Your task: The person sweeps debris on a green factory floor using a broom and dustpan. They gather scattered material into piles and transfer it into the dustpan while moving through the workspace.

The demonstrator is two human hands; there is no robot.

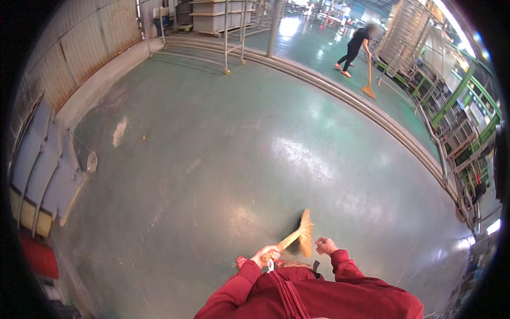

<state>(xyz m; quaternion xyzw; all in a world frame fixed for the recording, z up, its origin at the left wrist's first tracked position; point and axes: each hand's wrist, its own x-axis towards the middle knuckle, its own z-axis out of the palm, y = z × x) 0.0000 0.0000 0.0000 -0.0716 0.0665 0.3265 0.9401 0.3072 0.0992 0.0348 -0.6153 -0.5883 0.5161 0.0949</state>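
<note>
Your left hand (265,255): wrapped around the handle of the straw broom (305,232).
Your right hand (325,245): fingers partly curled, just right of the bristles and apart from the handle; you cannot tell how tightly it is closed.
Straw broom: in front of you, its fanned head over the green floor (202,138).
Co-worker (357,45): beyond the floor rails (340,91), holding a long-handled broom (368,90), well apart from you.

Left hand (264,256) clenched, right hand (325,245) loosely curled
</note>
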